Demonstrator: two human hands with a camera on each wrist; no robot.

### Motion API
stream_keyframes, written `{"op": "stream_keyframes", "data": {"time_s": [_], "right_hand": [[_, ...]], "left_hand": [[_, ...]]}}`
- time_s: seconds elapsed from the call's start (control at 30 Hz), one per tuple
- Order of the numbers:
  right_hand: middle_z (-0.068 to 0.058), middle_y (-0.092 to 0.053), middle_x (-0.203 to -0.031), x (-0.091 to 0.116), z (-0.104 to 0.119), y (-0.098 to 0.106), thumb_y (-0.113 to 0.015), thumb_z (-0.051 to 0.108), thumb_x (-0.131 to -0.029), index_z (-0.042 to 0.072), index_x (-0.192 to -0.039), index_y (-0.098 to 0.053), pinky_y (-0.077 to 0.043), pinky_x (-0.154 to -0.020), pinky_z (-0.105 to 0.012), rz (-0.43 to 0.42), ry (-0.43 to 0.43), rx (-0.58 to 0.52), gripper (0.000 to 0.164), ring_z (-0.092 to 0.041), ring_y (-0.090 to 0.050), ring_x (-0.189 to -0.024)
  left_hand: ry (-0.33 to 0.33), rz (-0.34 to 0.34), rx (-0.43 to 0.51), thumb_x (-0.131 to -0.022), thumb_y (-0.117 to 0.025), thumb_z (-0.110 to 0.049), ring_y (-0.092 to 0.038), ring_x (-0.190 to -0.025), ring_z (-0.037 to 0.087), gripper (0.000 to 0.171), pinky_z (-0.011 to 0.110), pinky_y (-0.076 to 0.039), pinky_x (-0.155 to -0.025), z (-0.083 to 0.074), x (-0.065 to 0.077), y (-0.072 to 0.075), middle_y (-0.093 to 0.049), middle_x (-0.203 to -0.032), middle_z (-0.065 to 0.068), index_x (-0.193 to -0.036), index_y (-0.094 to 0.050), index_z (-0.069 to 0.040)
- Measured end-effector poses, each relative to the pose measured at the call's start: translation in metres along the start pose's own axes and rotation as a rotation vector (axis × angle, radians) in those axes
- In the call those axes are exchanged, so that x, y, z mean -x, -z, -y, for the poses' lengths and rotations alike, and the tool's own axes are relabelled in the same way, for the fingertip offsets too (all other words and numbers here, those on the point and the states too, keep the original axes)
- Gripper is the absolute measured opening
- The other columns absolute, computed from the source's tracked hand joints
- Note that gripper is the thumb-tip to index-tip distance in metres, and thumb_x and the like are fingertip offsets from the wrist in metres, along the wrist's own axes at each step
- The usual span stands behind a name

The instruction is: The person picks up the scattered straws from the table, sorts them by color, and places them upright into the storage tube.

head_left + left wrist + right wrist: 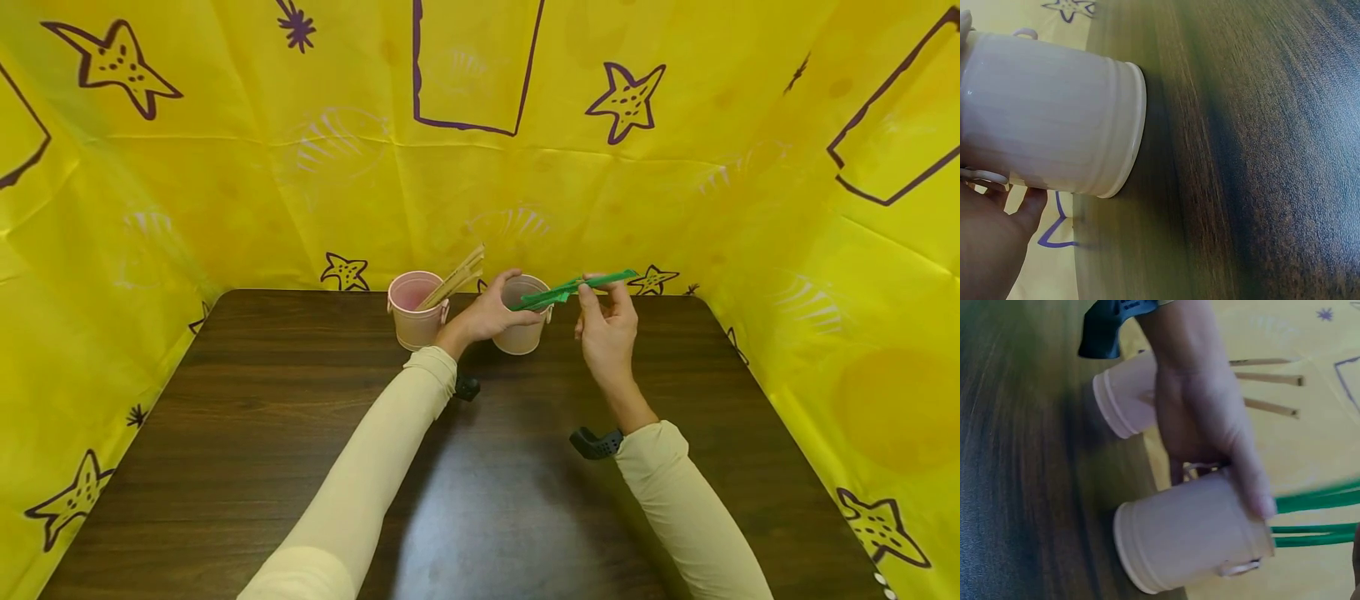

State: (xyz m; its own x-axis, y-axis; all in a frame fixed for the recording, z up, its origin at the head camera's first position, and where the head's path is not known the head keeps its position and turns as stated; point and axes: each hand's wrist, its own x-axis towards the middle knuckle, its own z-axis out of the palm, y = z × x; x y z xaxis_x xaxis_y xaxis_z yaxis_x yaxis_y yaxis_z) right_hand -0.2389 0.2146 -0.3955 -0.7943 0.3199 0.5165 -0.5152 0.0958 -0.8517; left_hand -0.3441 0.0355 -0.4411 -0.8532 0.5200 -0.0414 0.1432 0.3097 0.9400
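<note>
Two small pale pink buckets stand side by side at the back of the table. My left hand (491, 315) grips the right bucket (517, 340) at its rim, thumb on the near side. Several thin green sticks (555, 295) slant into that bucket's mouth, pinched at their outer part by my right hand (609, 333). In the right wrist view the green sticks (1316, 500) spread apart at the rim; only a sliver of the right hand shows. The left bucket (412, 329) holds several tan pencil-like sticks (453, 279), leaning right.
The dark wood table (315, 467) ends just behind the buckets. A yellow cloth (247, 192) with starfish drawings hangs around its back and sides. Dark wrist devices are worn on both arms, one near the right wrist (596, 443).
</note>
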Motion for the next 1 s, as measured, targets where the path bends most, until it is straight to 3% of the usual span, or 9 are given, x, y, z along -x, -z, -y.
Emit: {"op": "stream_keyframes", "data": {"time_s": [0.17,0.3,0.57,0.8,1.0], "right_hand": [[0.004,-0.058,-0.101,-0.001,-0.013,-0.006,-0.060,0.010,-0.103,-0.007,-0.128,-0.059,-0.040,-0.043,-0.016,0.044,-0.111,0.042,0.031,-0.002,-0.044,-0.042],[0.005,-0.058,-0.101,-0.003,-0.018,-0.010,-0.062,0.017,-0.103,-0.004,-0.128,-0.060,-0.041,-0.043,-0.016,0.062,-0.141,0.085,0.033,-0.003,-0.045,-0.042],[-0.007,-0.063,-0.114,-0.011,-0.022,-0.013,-0.059,0.030,-0.104,0.006,-0.125,-0.063,-0.044,-0.045,-0.017,0.085,-0.234,0.208,0.032,-0.003,-0.048,-0.044],[0.000,-0.061,-0.111,-0.014,-0.021,-0.012,-0.058,0.028,-0.105,0.007,-0.129,-0.061,-0.045,-0.044,-0.019,0.097,-0.327,0.192,0.033,-0.004,-0.048,-0.044],[-0.008,-0.063,-0.111,-0.015,-0.020,-0.012,-0.059,0.034,-0.104,0.013,-0.131,-0.060,-0.047,-0.046,-0.023,0.128,-0.334,0.197,0.034,-0.006,-0.049,-0.046]], "left_hand": [[0.003,0.012,0.000,-0.084,-0.082,-0.046,-0.035,-0.149,0.037,0.103,0.058,-0.033,-0.120,0.001,0.000,0.000,-0.028,-0.164,0.016,-0.162,-0.018,-0.029],[0.000,0.017,0.006,-0.084,-0.082,-0.046,-0.037,-0.147,0.037,0.103,0.058,-0.036,-0.118,0.001,0.000,0.001,-0.028,-0.163,0.017,-0.162,-0.017,-0.030],[0.003,0.009,0.017,-0.086,-0.081,-0.044,-0.037,-0.147,0.039,0.102,0.059,-0.036,-0.118,0.000,0.002,-0.001,-0.028,-0.163,0.017,-0.163,-0.017,-0.027],[0.006,0.016,0.000,-0.085,-0.081,-0.046,-0.039,-0.146,0.038,0.103,0.059,-0.036,-0.118,0.001,0.002,-0.002,-0.031,-0.160,0.017,-0.163,-0.017,-0.026],[-0.005,0.011,0.000,-0.085,-0.081,-0.045,-0.039,-0.145,0.039,0.102,0.058,-0.037,-0.117,0.000,0.001,0.000,-0.032,-0.159,0.017,-0.162,-0.017,-0.026]]}}
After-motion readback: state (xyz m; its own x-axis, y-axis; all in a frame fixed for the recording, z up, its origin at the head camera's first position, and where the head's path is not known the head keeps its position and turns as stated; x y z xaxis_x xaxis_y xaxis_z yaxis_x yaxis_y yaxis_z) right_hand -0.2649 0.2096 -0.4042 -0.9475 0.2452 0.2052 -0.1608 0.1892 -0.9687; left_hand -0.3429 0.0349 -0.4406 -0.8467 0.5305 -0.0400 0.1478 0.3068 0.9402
